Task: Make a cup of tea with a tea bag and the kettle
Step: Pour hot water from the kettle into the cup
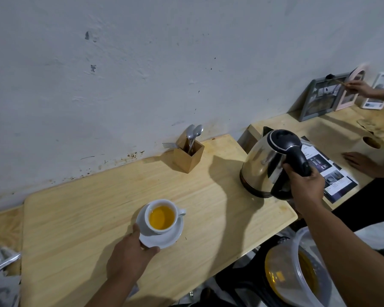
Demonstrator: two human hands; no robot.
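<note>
A white cup (161, 216) full of amber-yellow tea sits on a white saucer (162, 237) toward the near edge of the pale wooden bench (93, 209), about midway along it. The cup's handle points toward the right edge. No tea bag or string shows in the cup from here.

The person's left hand (129, 255) grips the near-left rim of the saucer, the thumb lying over the top of the rim and the fingers (152, 249) curled beneath it.

Their right hand (305, 185) is clenched around the black handle of the stainless steel kettle (266, 162), which stands upright at the bench's right edge, close to the far right corner. Its black lid is shut and the spout points toward the wall. I can see no brand on the kettle.

Near the far edge, against the wall, stands a square wooden holder (189, 155) with two spoons and a fork in it.

On the neighbouring bench to the right, a printed sheet (333, 173) with product photos lies flat, partly behind the kettle; its writing is too small and blurred to read. Another person's hand (358, 161) rests flat just past it. Further back, picture frames (319, 96) lean against the wall.
</note>
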